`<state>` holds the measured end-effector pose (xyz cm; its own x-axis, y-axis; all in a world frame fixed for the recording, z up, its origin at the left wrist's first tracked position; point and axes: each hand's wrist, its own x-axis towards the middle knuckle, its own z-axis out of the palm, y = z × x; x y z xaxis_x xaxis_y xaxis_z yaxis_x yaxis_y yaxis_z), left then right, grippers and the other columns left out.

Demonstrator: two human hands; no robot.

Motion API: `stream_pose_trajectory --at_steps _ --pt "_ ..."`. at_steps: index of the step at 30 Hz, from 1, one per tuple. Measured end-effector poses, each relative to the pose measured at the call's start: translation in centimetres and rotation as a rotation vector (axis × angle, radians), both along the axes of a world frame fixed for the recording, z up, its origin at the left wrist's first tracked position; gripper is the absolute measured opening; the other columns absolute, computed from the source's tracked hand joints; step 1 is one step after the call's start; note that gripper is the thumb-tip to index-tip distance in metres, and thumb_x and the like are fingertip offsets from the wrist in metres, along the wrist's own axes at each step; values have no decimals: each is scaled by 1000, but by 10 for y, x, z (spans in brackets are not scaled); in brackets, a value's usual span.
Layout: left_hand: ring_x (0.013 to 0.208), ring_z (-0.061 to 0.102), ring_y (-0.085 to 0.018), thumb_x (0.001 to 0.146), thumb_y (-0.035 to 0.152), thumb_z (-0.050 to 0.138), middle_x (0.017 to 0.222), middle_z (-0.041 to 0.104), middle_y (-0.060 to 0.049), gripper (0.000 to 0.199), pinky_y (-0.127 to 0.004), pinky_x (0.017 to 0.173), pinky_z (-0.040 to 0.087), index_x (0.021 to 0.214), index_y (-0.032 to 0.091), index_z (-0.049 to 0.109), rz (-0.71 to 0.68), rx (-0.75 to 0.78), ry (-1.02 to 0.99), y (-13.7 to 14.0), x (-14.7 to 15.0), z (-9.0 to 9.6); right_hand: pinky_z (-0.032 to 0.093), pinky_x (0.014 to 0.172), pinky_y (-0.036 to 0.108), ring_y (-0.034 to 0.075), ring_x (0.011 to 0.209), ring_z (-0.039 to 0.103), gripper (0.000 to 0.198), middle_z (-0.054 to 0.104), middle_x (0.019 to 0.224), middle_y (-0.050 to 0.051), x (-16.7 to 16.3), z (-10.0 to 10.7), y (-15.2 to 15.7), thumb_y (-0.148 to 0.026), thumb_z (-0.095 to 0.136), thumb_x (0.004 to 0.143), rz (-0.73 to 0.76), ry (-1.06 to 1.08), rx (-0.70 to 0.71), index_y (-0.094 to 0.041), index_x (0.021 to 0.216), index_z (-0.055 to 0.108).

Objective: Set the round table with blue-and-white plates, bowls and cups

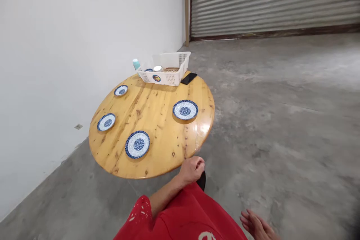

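Observation:
My left hand point(192, 168) is loosely closed in a fist at the near edge of the round wooden table point(160, 135), with nothing showing in it. Low on the right, my right hand point(256, 225) hangs over the floor with its fingers stretched out and holds nothing. Several blue-and-white plates lie apart on the tabletop. One plate point(137, 144) is near the front, another plate point(185, 110) to the right. Along the left side are a third plate point(106, 122) and a small plate or dish point(120, 90).
A white plastic basket point(168, 78) at the table's far side holds a white-lidded jar point(158, 69), chopsticks point(171, 69) and a blue-patterned dish point(148, 70). Beside it are a black phone point(189, 78) and a light-blue bottle point(136, 63). A white wall point(56, 45) borders the left.

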<state>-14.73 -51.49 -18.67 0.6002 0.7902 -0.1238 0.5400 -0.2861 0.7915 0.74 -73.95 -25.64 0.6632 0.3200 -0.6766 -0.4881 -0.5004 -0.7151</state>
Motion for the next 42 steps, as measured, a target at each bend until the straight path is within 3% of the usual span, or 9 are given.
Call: stream_pose_trajectory --at_steps 4,10,15,20,25,31,36,42 --pt "74 65 -16 93 34 49 82 73 -2 24 -27 74 52 93 23 71 50 -46 -2 13 19 -4 63 67 36 29 77 74 65 75 88 12 29 3 25 -65 73 55 -10 -37 29 -15 95 69" --pt "73 66 -15 94 34 48 84 73 -2 23 -26 71 51 95 23 69 134 -128 -69 54 68 -9 59 65 30 23 72 71 65 74 86 11 112 2 97 -62 76 57 68 -102 89 -13 99 69" --pt "76 68 -16 95 33 49 85 75 -3 23 -26 77 54 98 23 70 268 -153 -142 100 118 -6 58 67 31 22 71 70 68 74 86 11 172 20 189 -65 77 57 285 -109 66 -12 99 70" --pt "84 72 -18 96 36 52 93 77 -5 23 -27 80 55 103 23 70 359 -224 -223 136 156 -4 57 63 32 23 66 69 66 73 80 12 200 36 262 -66 78 54 497 -70 45 -12 91 71" --pt "84 73 -18 97 38 52 92 77 -4 23 -26 77 55 101 24 70 390 -253 -200 161 174 0 55 60 32 21 62 66 65 71 76 10 209 38 289 -68 78 52 488 0 41 -14 86 70" --pt "88 73 -18 99 33 50 96 77 -5 21 -28 80 57 103 23 68 419 -165 -162 189 189 13 55 58 30 20 61 66 64 71 73 9 228 37 315 -67 83 50 549 56 53 -16 86 70" --pt "91 74 -19 99 32 49 98 78 -5 21 -31 83 57 105 24 67 637 -119 -178 213 206 23 55 60 31 20 63 66 61 71 74 7 265 34 368 -68 81 53 709 29 63 -18 86 70" --pt "87 75 -20 97 37 50 93 77 -7 22 -32 82 58 104 21 64 940 -128 -225 227 236 12 55 62 30 19 63 65 55 70 74 6 319 38 450 -67 79 55 925 87 91 -20 82 69"
